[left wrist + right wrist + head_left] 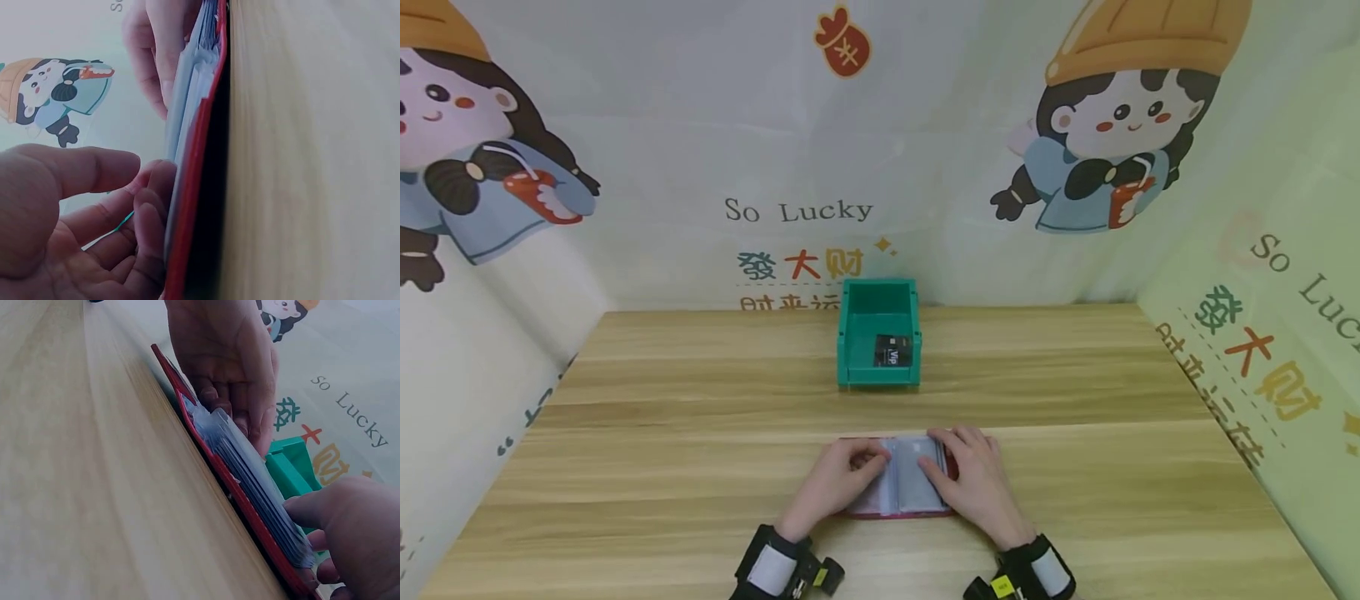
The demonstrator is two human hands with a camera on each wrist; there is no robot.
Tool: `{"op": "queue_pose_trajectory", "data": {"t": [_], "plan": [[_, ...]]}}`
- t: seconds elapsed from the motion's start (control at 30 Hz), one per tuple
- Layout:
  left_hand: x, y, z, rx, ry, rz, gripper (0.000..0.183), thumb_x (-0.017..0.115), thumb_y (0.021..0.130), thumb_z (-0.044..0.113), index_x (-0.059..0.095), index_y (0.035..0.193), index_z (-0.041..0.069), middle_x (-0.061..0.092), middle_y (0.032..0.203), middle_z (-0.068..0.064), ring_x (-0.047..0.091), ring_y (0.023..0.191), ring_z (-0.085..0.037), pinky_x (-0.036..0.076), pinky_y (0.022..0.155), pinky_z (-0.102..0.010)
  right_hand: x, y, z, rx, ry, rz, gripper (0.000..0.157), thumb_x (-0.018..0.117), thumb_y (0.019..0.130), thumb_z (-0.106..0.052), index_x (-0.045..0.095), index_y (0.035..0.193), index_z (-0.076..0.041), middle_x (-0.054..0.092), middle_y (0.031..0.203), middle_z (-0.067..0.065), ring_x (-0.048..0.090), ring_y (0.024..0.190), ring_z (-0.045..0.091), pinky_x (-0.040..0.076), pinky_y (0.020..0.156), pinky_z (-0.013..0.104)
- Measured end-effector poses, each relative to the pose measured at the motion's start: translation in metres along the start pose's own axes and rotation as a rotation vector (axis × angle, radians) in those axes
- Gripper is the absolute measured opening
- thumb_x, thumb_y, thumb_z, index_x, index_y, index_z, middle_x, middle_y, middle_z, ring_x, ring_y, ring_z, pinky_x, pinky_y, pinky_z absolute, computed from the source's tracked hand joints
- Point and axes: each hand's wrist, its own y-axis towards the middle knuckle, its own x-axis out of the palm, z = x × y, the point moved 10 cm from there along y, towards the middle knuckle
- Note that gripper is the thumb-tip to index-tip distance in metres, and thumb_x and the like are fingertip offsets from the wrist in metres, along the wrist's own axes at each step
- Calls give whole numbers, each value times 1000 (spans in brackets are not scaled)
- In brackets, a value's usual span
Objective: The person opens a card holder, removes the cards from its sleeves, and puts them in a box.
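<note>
A card holder [919,483] with a red cover and clear plastic sleeves lies open on the table. On its left side rests my left hand [847,475], its loosely bent fingers against the sleeve page and the thumb apart from them, as the left wrist view shows. My right hand [973,483] holds the right side. Its thumb [303,509] presses the thick stack of sleeves [250,481], while the other fingers sit at the outer edge near the red cover [244,506].
Behind the card holder stands a green plastic bin [878,377] with a black card marked Vip [892,351] inside. The wooden table [662,467] meets a printed cloth backdrop [955,208] at the back and sides.
</note>
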Motion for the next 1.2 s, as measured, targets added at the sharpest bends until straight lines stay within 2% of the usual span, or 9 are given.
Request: {"op": "queue_pose_trajectory", "data": {"t": [0.17, 0.27, 0.4, 0.5, 0.63, 1.0, 1.2], "plan": [[3, 1, -4, -24, -25, -13, 16, 63, 97, 13, 75, 100, 2, 70, 84, -6, 53, 68, -5, 43, 60, -19, -5, 1, -3, -29, 56, 102, 28, 81, 84, -27, 72, 104, -11, 62, 87, -3, 52, 81, 10, 34, 78, 32], [4, 2, -4, -22, -40, -9, 16, 64, 96, 13, 75, 99, 2, 69, 81, -5, 52, 66, -5, 42, 58, -19, -9, 2, -1, -27, 153, 156, 22, 82, 83, -20, 70, 99, -10, 55, 79, -4, 47, 72, 5, 33, 75, 28], [4, 1, -4, -19, -43, 0, 16, 64, 96, 13, 75, 98, 2, 68, 79, -5, 52, 64, -4, 41, 57, -19, -12, 2, 2, -10, 295, 199, 15, 80, 84, -11, 66, 89, -11, 51, 72, -6, 44, 64, 1, 36, 64, 21], [4, 1, -5, -17, -39, 1, 16, 65, 96, 14, 75, 98, 2, 69, 80, -6, 52, 64, -4, 42, 57, -19, -12, 0, 0, -5, 339, 203, 11, 77, 87, -10, 67, 84, -13, 53, 71, -9, 45, 63, -1, 38, 57, 18], [5, 0, -7, -18, -46, -7, 18, 65, 96, 16, 75, 99, 1, 70, 82, -7, 52, 65, -5, 42, 58, -20, -10, -4, -6, -16, 378, 182, 6, 72, 92, -11, 72, 86, -13, 58, 73, -10, 47, 68, -3, 40, 60, 18], [5, -2, -4, -18, -65, -13, 19, 65, 97, 20, 76, 99, 4, 68, 80, -4, 51, 64, -4, 40, 57, -19, -3, -7, -5, 2, 470, 131, 11, 66, 95, -9, 76, 90, -12, 66, 80, -6, 52, 75, -1, 41, 67, 21], [4, -1, -2, -19, -73, -8, 20, 66, 97, 21, 76, 98, 4, 66, 78, -3, 49, 63, -4, 38, 57, -19, -3, -5, -8, -50, 498, 124, 18, 61, 98, -7, 74, 88, -13, 68, 81, -4, 55, 77, -1, 45, 70, 23]]}}
